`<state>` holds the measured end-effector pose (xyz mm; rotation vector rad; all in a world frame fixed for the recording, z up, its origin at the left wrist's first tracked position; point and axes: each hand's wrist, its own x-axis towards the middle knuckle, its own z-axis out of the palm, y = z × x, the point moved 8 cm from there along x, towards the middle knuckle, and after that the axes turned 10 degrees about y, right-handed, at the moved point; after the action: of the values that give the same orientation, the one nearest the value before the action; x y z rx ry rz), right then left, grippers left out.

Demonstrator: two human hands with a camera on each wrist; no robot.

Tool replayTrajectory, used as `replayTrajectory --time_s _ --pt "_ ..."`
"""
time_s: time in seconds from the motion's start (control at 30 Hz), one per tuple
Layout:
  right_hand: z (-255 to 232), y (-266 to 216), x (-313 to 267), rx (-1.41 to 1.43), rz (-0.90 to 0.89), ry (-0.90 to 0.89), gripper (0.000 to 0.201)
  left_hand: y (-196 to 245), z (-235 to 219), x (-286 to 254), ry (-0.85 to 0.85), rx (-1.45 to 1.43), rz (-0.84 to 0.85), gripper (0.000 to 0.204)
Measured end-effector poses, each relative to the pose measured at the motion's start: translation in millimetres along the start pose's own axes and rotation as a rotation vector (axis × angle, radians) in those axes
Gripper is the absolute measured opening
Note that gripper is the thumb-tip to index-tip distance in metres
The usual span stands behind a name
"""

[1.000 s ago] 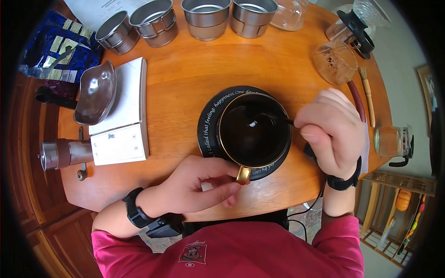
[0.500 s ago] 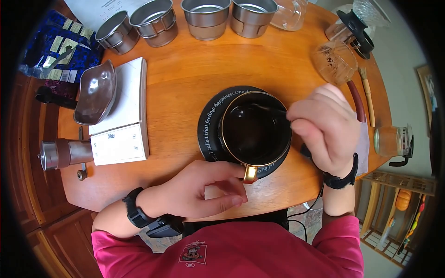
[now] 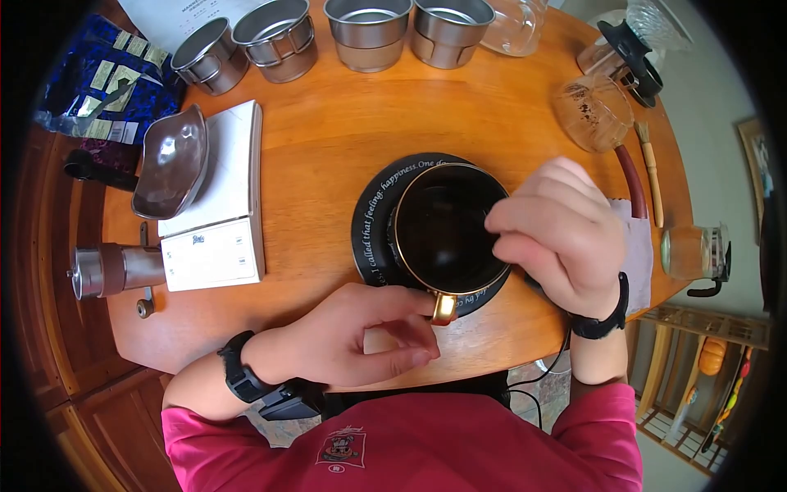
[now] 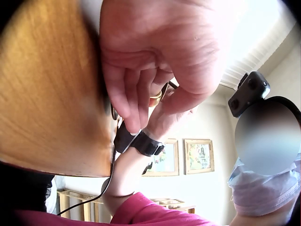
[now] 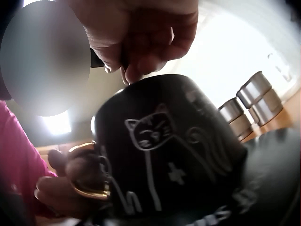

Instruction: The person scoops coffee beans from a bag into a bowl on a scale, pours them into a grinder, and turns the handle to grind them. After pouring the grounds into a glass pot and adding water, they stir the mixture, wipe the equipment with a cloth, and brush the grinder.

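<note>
A black cup [image 5: 188, 141] with a gold rim and white cat drawings holds dark liquid. It stands on a black saucer [image 3: 370, 225] with white lettering. My left hand [image 3: 361, 332] has its index finger hooked at the cup's gold handle [image 3: 444, 307], with the thumb held away. Over the cup's right rim, my right hand [image 3: 566, 230] pinches a thin black spoon [image 5: 97, 58] between thumb and fingers. In the head view the spoon is hidden behind that hand and against the dark interior.
A white scale [image 3: 211, 254] bearing a brown dish [image 3: 170, 160] is at left, beside a grinder [image 3: 119, 271]. Metal cups [image 3: 369, 37] line the back. At right are a glass server [image 3: 592, 115], a brush [image 3: 649, 176] and a glass pot [image 3: 689, 252]. A cable [image 3: 533, 380] hangs at the front edge.
My right hand has moved left over the cup, taking the black spoon out of sight. The cup has shifted slightly right. My left thumb has come away from the handle.
</note>
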<state>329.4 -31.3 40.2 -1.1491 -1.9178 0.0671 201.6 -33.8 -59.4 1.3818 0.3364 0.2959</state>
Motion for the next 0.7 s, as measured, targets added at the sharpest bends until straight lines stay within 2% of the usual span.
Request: replayTrajectory --time_s 0.13,0.23,0.3,0.37,0.47,0.6,0.7 --pt "-10.9 -4.1 4.6 -0.226 -0.088 0.056 0.018 0.3 -0.4 0.0 0.003 0.001 0.015 0.039" --pt "-20.9 -8.1 4.2 -0.264 -0.078 0.113 0.017 2.0 -1.0 -0.3 0.007 -0.013 0.027 0.039" --pt "-23.4 -3.6 1.9 -0.207 -0.044 0.121 0.017 1.0 -0.8 -0.2 0.004 -0.009 0.028 0.039" --pt "-19.0 2.2 0.2 0.068 0.025 0.055 0.017 0.7 -0.4 0.3 -0.002 -0.004 0.030 0.039" --pt "-5.1 -0.6 -0.1 0.175 0.032 -0.013 0.017 1.9 -0.4 0.7 -0.006 0.012 0.026 0.039" --pt "-0.2 -2.7 0.9 0.122 0.022 -0.035 0.017 2.2 -0.5 1.2 -0.001 0.013 0.012 0.038" --pt "-7.8 -0.7 2.6 -0.029 -0.009 0.036 0.017 1.9 -0.4 0.9 0.004 0.003 0.003 0.037"
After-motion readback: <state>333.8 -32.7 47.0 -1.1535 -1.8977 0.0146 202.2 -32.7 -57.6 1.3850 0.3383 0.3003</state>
